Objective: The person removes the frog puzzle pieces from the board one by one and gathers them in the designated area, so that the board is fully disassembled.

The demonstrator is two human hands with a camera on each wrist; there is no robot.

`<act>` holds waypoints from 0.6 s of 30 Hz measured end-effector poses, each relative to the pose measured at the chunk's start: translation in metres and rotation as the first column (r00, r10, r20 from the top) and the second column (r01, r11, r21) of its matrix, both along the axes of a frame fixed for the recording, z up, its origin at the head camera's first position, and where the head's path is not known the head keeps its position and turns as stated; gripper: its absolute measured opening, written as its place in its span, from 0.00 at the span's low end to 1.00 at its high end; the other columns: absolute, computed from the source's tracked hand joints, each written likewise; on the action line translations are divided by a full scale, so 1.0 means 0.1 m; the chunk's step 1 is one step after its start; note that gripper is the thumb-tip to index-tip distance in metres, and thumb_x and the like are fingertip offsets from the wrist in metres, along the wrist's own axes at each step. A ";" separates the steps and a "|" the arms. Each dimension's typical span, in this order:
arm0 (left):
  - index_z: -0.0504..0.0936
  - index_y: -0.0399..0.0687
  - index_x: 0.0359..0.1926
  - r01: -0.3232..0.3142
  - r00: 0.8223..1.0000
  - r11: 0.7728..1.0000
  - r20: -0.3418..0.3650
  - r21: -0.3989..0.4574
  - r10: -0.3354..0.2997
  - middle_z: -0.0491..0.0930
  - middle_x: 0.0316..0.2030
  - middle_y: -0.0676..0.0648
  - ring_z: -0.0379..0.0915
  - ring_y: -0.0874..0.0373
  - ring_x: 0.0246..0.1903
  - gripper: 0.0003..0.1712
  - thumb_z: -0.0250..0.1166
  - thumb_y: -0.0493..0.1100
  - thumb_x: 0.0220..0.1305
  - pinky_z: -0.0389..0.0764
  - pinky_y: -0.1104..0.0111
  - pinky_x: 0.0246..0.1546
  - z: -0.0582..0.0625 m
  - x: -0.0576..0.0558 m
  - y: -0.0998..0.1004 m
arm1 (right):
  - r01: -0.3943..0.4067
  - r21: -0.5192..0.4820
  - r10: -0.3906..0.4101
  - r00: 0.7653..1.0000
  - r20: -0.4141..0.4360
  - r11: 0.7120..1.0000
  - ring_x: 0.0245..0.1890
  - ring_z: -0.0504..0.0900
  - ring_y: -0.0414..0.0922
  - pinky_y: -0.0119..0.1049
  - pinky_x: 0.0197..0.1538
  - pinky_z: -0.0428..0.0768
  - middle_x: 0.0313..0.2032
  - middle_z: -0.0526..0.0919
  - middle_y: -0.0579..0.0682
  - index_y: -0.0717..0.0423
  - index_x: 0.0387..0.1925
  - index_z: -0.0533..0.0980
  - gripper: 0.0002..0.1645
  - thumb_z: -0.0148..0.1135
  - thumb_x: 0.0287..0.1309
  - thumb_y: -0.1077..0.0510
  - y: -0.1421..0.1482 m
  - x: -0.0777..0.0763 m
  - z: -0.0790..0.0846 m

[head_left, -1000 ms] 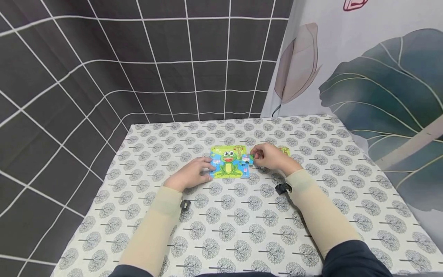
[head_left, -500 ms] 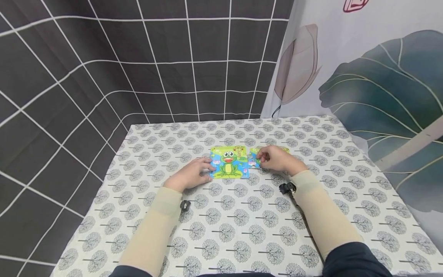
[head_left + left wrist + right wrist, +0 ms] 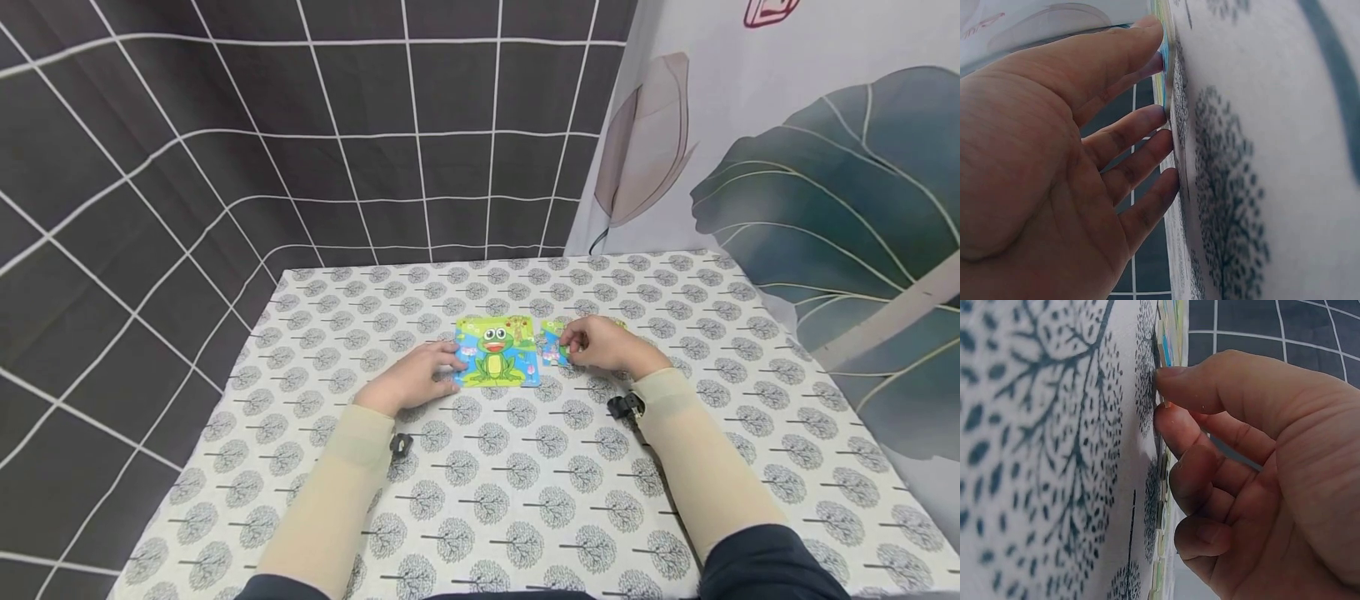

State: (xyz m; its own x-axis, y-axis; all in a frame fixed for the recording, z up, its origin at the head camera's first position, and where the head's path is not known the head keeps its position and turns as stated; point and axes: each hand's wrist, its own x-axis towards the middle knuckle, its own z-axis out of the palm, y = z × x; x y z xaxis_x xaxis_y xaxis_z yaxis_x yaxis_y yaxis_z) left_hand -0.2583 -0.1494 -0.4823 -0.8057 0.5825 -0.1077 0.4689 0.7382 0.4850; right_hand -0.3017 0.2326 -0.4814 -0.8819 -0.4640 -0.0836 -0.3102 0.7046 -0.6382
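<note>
In the head view we see the frog puzzle point(image 3: 495, 360) flat on the patterned cloth point(image 3: 480, 467), with the left hand point(image 3: 412, 379) at its left edge and the right hand point(image 3: 606, 345) among loose pieces point(image 3: 551, 343) to its right. In the left wrist view we see relaxed, spread fingers touching the frog puzzle; in the right wrist view, thumb and forefinger nearly closed, pinching a puzzle piece point(image 3: 1166, 404).

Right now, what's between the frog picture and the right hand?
Head view, going right from the frog picture: a thin strip of tablecloth, then colourful puzzle pieces reaching the right hand.
</note>
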 end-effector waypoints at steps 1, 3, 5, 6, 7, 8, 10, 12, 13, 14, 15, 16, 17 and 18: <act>0.83 0.55 0.66 0.000 1.000 1.000 -0.001 -0.001 0.000 0.62 0.78 0.46 0.53 0.44 0.78 0.26 0.72 0.51 0.69 0.52 0.47 0.79 0.00 0.00 0.00 | 0.000 -0.001 0.000 1.000 0.001 1.000 0.33 0.80 0.44 0.39 0.42 0.81 0.31 0.83 0.46 0.56 0.42 0.85 0.13 0.72 0.53 0.68 0.00 0.00 0.00; 0.83 0.56 0.66 -0.001 1.000 1.000 -0.001 -0.005 0.001 0.62 0.78 0.46 0.53 0.44 0.78 0.26 0.72 0.51 0.69 0.52 0.47 0.79 0.00 0.00 0.00 | 0.003 0.002 -0.003 1.000 0.005 1.000 0.33 0.79 0.44 0.39 0.42 0.81 0.31 0.83 0.47 0.56 0.42 0.85 0.13 0.72 0.53 0.68 -0.01 0.00 0.00; 0.83 0.56 0.66 0.000 1.000 1.000 -0.001 -0.007 0.000 0.62 0.78 0.46 0.53 0.43 0.78 0.26 0.72 0.51 0.69 0.53 0.47 0.79 0.00 0.00 0.00 | 0.008 0.004 -0.008 1.000 0.011 1.000 0.33 0.79 0.44 0.39 0.42 0.82 0.31 0.83 0.47 0.56 0.42 0.85 0.13 0.72 0.53 0.69 -0.01 0.00 0.00; 0.83 0.55 0.66 0.002 1.000 1.000 -0.002 -0.006 -0.002 0.62 0.78 0.45 0.53 0.43 0.78 0.26 0.72 0.51 0.69 0.53 0.46 0.79 0.01 0.00 0.00 | 0.010 0.006 -0.010 1.000 0.013 1.000 0.33 0.79 0.44 0.39 0.42 0.82 0.31 0.83 0.47 0.56 0.42 0.85 0.14 0.72 0.53 0.69 -0.01 0.00 0.00; 0.83 0.55 0.66 0.003 1.000 1.000 -0.001 -0.007 -0.003 0.62 0.78 0.46 0.53 0.43 0.78 0.26 0.72 0.51 0.69 0.53 0.46 0.79 0.01 0.01 0.01 | 0.012 0.009 -0.012 1.000 0.013 1.000 0.33 0.79 0.44 0.39 0.42 0.82 0.31 0.83 0.47 0.56 0.42 0.85 0.14 0.72 0.53 0.69 -0.01 0.00 0.00; 0.82 0.55 0.66 0.002 1.000 1.000 0.002 -0.006 -0.002 0.62 0.78 0.45 0.53 0.43 0.78 0.26 0.72 0.51 0.69 0.53 0.46 0.79 0.01 0.01 0.01 | 0.013 0.010 -0.014 1.000 0.012 1.000 0.33 0.79 0.44 0.39 0.42 0.81 0.31 0.83 0.47 0.56 0.42 0.85 0.13 0.72 0.53 0.69 -0.01 0.00 0.01; 0.82 0.55 0.66 0.003 1.000 1.000 0.003 -0.004 -0.003 0.62 0.78 0.45 0.53 0.42 0.78 0.26 0.72 0.51 0.69 0.53 0.45 0.78 0.02 0.01 0.01 | 0.014 0.008 -0.014 1.000 0.010 1.000 0.33 0.79 0.44 0.39 0.42 0.81 0.31 0.83 0.47 0.56 0.42 0.85 0.13 0.73 0.53 0.69 -0.01 0.00 0.01; 0.82 0.55 0.66 0.001 1.000 1.000 0.002 -0.003 -0.001 0.62 0.78 0.45 0.53 0.42 0.78 0.26 0.71 0.51 0.69 0.53 0.45 0.78 0.02 0.01 0.01 | 0.011 0.001 -0.011 1.000 0.010 1.000 0.33 0.79 0.45 0.38 0.40 0.81 0.31 0.83 0.47 0.56 0.42 0.85 0.13 0.73 0.53 0.69 -0.01 0.01 0.01; 0.82 0.55 0.66 -0.001 1.000 1.000 0.003 -0.005 0.001 0.62 0.78 0.46 0.53 0.43 0.78 0.26 0.71 0.52 0.69 0.53 0.45 0.78 0.01 0.01 0.01 | 0.012 -0.004 -0.012 1.000 0.013 1.000 0.32 0.79 0.45 0.38 0.40 0.81 0.31 0.83 0.48 0.56 0.42 0.85 0.13 0.73 0.53 0.68 -0.01 0.01 0.01; 0.82 0.55 0.66 -0.001 1.000 1.000 0.001 -0.005 0.001 0.62 0.78 0.46 0.53 0.43 0.78 0.26 0.71 0.52 0.69 0.54 0.45 0.78 0.01 0.00 0.01 | 0.013 -0.008 -0.013 1.000 0.016 1.000 0.32 0.79 0.44 0.37 0.39 0.81 0.31 0.83 0.47 0.56 0.42 0.85 0.13 0.73 0.53 0.68 0.00 0.01 0.01; 0.82 0.55 0.66 0.000 1.000 1.000 -0.002 -0.006 0.000 0.62 0.78 0.46 0.53 0.43 0.78 0.26 0.71 0.52 0.69 0.54 0.45 0.78 0.01 0.00 0.00 | 0.013 -0.012 -0.013 1.000 0.020 1.000 0.32 0.79 0.45 0.36 0.38 0.81 0.31 0.83 0.47 0.56 0.42 0.85 0.13 0.74 0.53 0.68 0.00 0.01 0.01; 0.82 0.55 0.66 0.001 1.000 1.000 -0.002 -0.006 -0.001 0.62 0.78 0.46 0.53 0.43 0.78 0.26 0.71 0.52 0.69 0.54 0.45 0.78 0.01 0.00 0.00 | 0.013 -0.013 -0.013 1.000 0.024 1.000 0.32 0.79 0.45 0.36 0.38 0.81 0.31 0.83 0.48 0.57 0.42 0.85 0.13 0.74 0.53 0.68 0.00 0.01 0.00; 0.82 0.55 0.66 0.003 1.000 1.000 -0.003 -0.005 -0.003 0.62 0.78 0.46 0.53 0.43 0.78 0.26 0.71 0.52 0.69 0.53 0.45 0.78 0.00 0.00 0.00 | 0.012 -0.015 -0.012 1.000 0.028 1.000 0.32 0.79 0.45 0.35 0.38 0.81 0.31 0.83 0.48 0.57 0.42 0.85 0.13 0.74 0.53 0.68 0.00 0.01 0.00; 0.82 0.55 0.66 0.003 1.000 1.000 -0.002 -0.005 -0.003 0.62 0.78 0.46 0.53 0.43 0.78 0.26 0.72 0.52 0.69 0.53 0.45 0.78 0.00 0.00 0.00 | 0.016 -0.016 -0.016 0.999 0.035 1.000 0.31 0.79 0.45 0.35 0.37 0.80 0.31 0.83 0.48 0.57 0.42 0.85 0.13 0.74 0.53 0.68 0.00 0.00 0.00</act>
State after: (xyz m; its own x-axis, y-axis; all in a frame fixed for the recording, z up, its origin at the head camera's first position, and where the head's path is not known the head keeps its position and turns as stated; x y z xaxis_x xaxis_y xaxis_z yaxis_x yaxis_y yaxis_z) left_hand -0.2584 -0.1495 -0.4821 -0.8041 0.5844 -0.1094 0.4719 0.7393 0.4804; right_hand -0.3012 0.2330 -0.4813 -0.8859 -0.4515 -0.1068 -0.2764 0.6984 -0.6601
